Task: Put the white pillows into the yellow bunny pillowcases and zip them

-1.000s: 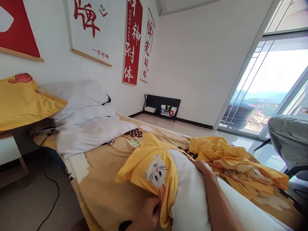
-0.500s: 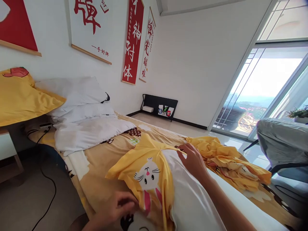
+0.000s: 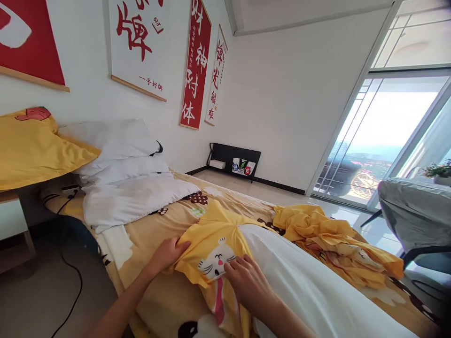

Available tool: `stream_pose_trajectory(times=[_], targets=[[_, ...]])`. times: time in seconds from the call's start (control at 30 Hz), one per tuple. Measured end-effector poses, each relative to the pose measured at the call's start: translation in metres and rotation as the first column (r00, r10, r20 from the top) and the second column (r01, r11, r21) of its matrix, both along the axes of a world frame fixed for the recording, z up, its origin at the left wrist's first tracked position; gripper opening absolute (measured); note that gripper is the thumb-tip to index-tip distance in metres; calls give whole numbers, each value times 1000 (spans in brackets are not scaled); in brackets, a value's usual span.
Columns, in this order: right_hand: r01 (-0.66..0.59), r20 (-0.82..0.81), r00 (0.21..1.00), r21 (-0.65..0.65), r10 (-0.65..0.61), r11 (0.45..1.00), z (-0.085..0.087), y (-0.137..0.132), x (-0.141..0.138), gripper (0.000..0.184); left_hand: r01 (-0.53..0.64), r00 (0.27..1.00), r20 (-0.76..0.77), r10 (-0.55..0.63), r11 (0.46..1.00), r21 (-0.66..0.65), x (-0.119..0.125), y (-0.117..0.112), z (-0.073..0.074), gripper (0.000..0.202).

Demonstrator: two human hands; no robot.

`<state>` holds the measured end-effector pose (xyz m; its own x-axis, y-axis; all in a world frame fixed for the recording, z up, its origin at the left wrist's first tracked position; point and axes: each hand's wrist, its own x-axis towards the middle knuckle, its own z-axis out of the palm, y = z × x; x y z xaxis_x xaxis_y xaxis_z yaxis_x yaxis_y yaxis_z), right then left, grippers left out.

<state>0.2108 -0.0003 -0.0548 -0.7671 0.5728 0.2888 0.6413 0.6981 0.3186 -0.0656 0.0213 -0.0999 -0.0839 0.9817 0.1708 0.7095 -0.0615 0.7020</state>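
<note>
As the head view shows, the yellow pillowcase [image 3: 225,216] lies on the bed [image 3: 151,230], overlapping one end of the white pillow [image 3: 310,277], whose long axis runs away toward the lower right. The left hand [image 3: 172,253] has thumb and fingers closed on the case's left edge. Nearer the pillow, which lies just to its right, the right hand [image 3: 245,277] curls over the printed cat [image 3: 214,260]; whether it pinches cloth cannot be told.

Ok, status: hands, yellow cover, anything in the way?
Left hand gripping edge of yellow cover; right hand on its printed face. Cover rumpled, white insert alongside. Crumpled yellow cloth off right, clear of hands.
</note>
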Motion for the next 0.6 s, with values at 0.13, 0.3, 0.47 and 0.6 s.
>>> stream_pose_trajectory(times=[0.13, 0.3, 0.47, 0.6], targets=[[-3, -20, 1000, -173, 0, 985, 6, -7, 4, 21, 46, 995, -101, -27, 980, 191, -1, -12, 2, 44], [-16, 25, 999, -171, 20, 985, 1, -14, -1, 32, -70, 997, -12, 74, 980, 186, -11, 9, -20, 43], [-53, -36, 998, -63, 51, 997, -12, -9, -4, 32, -12, 999, -39, 17, 993, 120, -11, 29, -39, 42], [-83, -83, 993, 23, 85, 996, -7, -3, 5, 18, 35, 998, -52, -28, 991, 129, -19, 27, -23, 44]])
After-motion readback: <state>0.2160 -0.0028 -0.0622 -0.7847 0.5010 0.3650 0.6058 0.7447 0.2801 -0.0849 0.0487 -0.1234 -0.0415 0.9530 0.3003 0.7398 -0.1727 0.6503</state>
